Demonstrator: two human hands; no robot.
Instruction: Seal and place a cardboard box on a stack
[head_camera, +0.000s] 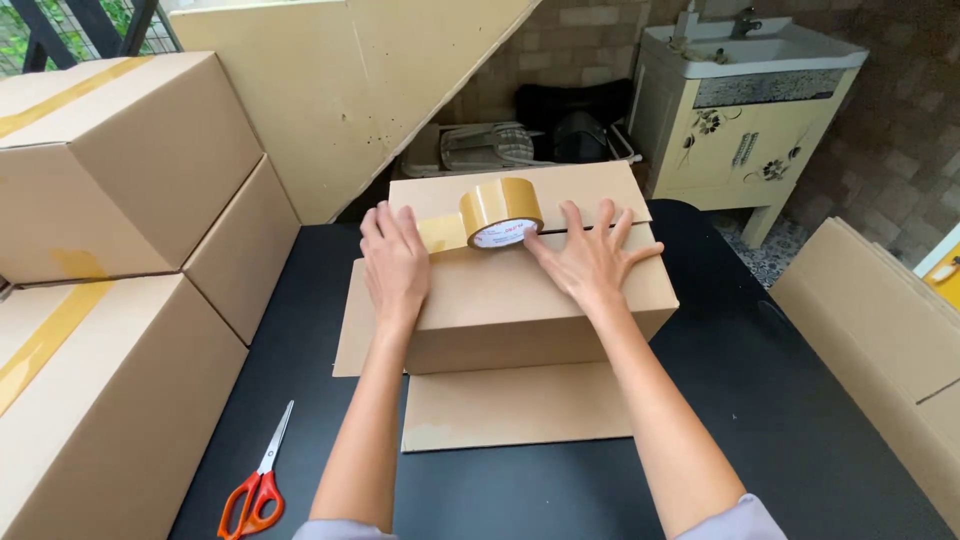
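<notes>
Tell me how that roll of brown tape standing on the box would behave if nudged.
The tape roll stands on its round edge atop the cardboard box, so it would probably roll along the seam. It looks light and stiff. The strip under the left hand may restrain it.

Brick-like wall (900, 130), cream washbasin cabinet (745, 130), black table (780, 400), daylight perhaps.

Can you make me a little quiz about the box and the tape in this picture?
1. True or false: the tape roll stands on top of the cardboard box.
2. Which hand presses the loose tape strip down: left hand or right hand?
3. What lies on the black table near the stacked boxes? A) scissors B) a knife C) a pen

Key: 1 true; 2 left hand; 3 A, the scissors, with orange handles.
</notes>
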